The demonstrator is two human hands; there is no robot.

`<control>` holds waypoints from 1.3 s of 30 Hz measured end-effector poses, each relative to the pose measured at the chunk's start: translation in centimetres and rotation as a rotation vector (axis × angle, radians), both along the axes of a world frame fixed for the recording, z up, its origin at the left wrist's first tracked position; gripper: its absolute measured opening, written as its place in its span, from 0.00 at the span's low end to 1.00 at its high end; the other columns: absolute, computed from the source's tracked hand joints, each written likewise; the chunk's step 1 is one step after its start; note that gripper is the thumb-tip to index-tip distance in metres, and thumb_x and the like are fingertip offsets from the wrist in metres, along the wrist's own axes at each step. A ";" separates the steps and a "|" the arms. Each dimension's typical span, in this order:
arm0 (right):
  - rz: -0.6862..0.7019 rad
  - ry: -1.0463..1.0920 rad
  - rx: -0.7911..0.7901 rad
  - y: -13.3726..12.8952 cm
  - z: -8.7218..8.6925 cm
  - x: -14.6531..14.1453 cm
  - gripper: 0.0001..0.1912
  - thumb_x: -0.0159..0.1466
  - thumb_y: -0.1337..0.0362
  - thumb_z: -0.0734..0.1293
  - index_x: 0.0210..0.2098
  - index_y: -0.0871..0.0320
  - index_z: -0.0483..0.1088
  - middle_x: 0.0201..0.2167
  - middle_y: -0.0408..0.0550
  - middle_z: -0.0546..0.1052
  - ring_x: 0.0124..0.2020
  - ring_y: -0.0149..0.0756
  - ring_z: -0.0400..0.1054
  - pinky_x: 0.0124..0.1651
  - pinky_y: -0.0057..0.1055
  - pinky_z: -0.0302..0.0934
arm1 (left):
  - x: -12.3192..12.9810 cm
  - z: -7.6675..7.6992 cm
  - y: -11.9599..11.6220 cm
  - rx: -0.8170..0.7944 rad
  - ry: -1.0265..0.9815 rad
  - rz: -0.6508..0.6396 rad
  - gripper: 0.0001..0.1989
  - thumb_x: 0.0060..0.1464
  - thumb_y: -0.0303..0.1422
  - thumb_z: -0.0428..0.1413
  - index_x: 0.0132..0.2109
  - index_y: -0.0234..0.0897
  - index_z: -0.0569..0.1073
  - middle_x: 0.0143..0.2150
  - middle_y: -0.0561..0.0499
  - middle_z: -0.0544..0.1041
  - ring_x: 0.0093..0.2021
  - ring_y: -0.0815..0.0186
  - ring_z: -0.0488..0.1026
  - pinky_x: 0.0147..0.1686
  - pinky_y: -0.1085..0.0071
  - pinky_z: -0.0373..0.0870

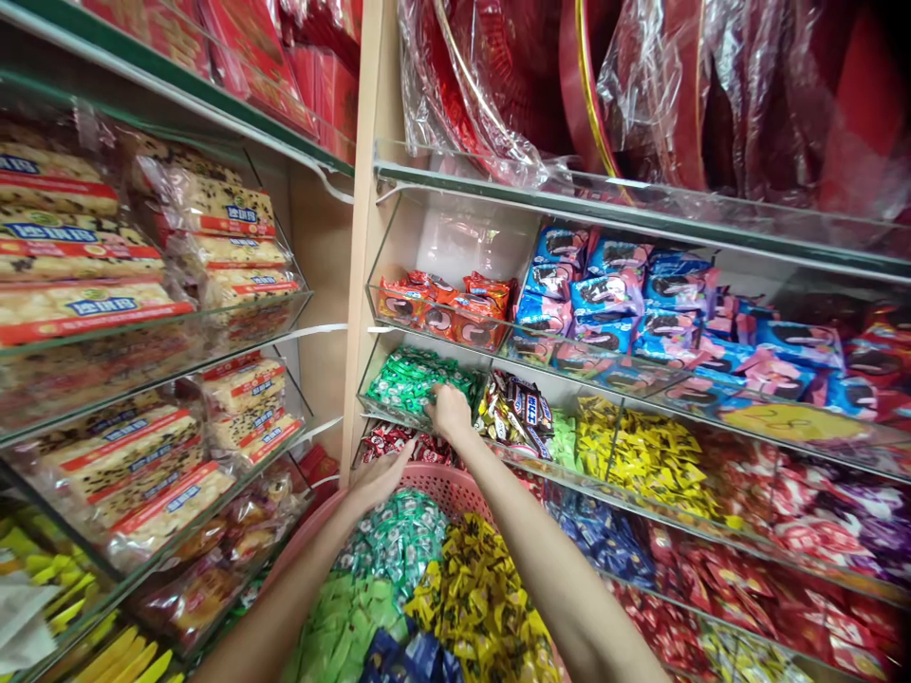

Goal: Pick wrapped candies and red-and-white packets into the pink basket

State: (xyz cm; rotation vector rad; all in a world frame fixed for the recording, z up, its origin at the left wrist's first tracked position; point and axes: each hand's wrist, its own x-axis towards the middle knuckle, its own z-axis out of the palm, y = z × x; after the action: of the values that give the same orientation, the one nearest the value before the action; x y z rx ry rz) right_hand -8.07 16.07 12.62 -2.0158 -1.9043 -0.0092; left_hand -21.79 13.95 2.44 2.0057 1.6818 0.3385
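1. Head cam: my right hand [451,415] is curled by the bin's front right corner, at the green candies [417,373]; can't tell if I've got any.
2. Left hand's [384,474] loosely open near the pink basket's [468,488] far rim.
3. Glass lip [390,410] probably stops spills lol.

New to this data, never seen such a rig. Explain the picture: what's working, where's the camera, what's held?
No machine: it's a person's two bare hands, seen by one camera worn on the head, looking forward and down. The right hand, fingers curled, is at the shelf's green-wrapped candies; the left hand is lower, near the rim of a pink basket. I can't tell whether either holds anything. The basket contains green, yellow and blue wrapped sweets. Packaged cakes stand at left.
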 end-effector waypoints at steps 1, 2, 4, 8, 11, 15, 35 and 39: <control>-0.001 0.007 -0.028 0.4 -0.1 0.1 0.13 0.56 0.65 0.62 0.41 0.56 0.66 0.42 0.52 0.69 0.43 0.37 0.65 0.40 0.29 0.56 | -0.1 0.0 0.0 0.001 -0.005 -0.002 0.42 0.47 0.58 0.22 0.45 0.42 0.72 0.45 0.46 0.74 0.48 0.53 0.68 0.44 0.62 0.62; -0.004 0.017 -0.049 0.7 -0.2 0.1 0.13 0.55 0.64 0.63 0.41 0.56 0.67 0.42 0.52 0.69 0.43 0.38 0.65 0.40 0.29 0.56 | -0.2 0.0 0.0 0.001 -0.010 -0.005 0.42 0.46 0.59 0.22 0.44 0.42 0.72 0.44 0.46 0.75 0.47 0.53 0.68 0.43 0.62 0.62; -0.012 0.037 -0.069 1.1 -0.4 0.2 0.14 0.53 0.64 0.65 0.40 0.56 0.69 0.43 0.52 0.70 0.43 0.38 0.65 0.40 0.29 0.57 | -0.4 0.0 0.0 -0.004 -0.018 -0.006 0.42 0.46 0.59 0.22 0.42 0.42 0.73 0.42 0.48 0.76 0.46 0.54 0.69 0.42 0.63 0.62; -0.039 0.059 -0.084 1.4 -0.5 0.4 0.14 0.52 0.63 0.66 0.39 0.57 0.70 0.41 0.52 0.71 0.43 0.39 0.65 0.39 0.30 0.57 | -0.6 -0.1 0.1 -0.005 -0.023 0.000 0.42 0.46 0.59 0.22 0.42 0.43 0.73 0.40 0.48 0.76 0.45 0.54 0.70 0.42 0.63 0.62; -0.046 0.053 -0.083 1.4 -0.5 0.3 0.13 0.53 0.63 0.65 0.38 0.57 0.70 0.41 0.52 0.71 0.43 0.39 0.66 0.39 0.30 0.58 | -0.7 -0.2 0.1 -0.001 -0.020 0.004 0.42 0.46 0.59 0.22 0.41 0.43 0.73 0.40 0.49 0.76 0.45 0.54 0.70 0.43 0.63 0.62; -0.046 0.012 -0.077 1.5 -0.3 -0.1 0.12 0.53 0.65 0.64 0.38 0.59 0.70 0.42 0.54 0.70 0.43 0.40 0.66 0.40 0.31 0.59 | -0.7 -0.3 0.2 0.001 -0.018 0.009 0.41 0.46 0.59 0.22 0.42 0.44 0.73 0.40 0.49 0.76 0.44 0.54 0.70 0.43 0.62 0.62; -0.018 -0.282 -0.045 -0.2 2.9 -1.2 0.13 0.57 0.71 0.59 0.41 0.62 0.69 0.42 0.59 0.69 0.41 0.41 0.68 0.38 0.32 0.62 | -0.4 -0.4 0.3 -0.014 -0.027 0.031 0.41 0.46 0.59 0.24 0.47 0.44 0.71 0.40 0.49 0.76 0.46 0.53 0.68 0.41 0.64 0.61; -0.002 -0.346 0.007 -2.4 4.3 -0.8 0.12 0.58 0.71 0.58 0.40 0.63 0.68 0.40 0.58 0.68 0.40 0.40 0.68 0.37 0.31 0.61 | -0.5 -0.5 0.6 -0.004 -0.031 0.024 0.41 0.47 0.59 0.24 0.46 0.43 0.71 0.40 0.49 0.76 0.46 0.54 0.69 0.41 0.65 0.62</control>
State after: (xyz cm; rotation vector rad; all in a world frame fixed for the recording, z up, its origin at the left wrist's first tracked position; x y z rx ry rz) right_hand -8.85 13.65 16.93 -2.1202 -2.0982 -0.3876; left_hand -22.24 14.51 1.92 1.9695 1.6873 0.3726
